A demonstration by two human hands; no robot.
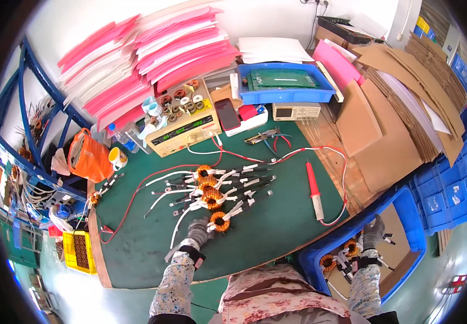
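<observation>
On the green mat (141, 254) lies a row of copper-wound toroidal coils (211, 199) with white and black sleeved leads ending in metal lugs. My left hand (200, 231), in a grey glove, is at the nearest coil (220, 221), over its white leads; motion blurs the fingers, so their grip is unclear. At the lower right, my gloved right hand (374, 233) reaches into a blue bin (311, 256). Its fingers look closed round a coil's leads (388, 238), which stick out beside the glove. Other toroidal coils (328, 263) lie in the bin, left of this hand.
A red-and-white test probe (314, 189) and its cable lie right of the coils. Behind stand pliers (268, 136), a bench meter (185, 132) topped with small rings, a phone (226, 114) and a blue tray (287, 96) of circuit boards. A yellow mug (118, 158) stands left.
</observation>
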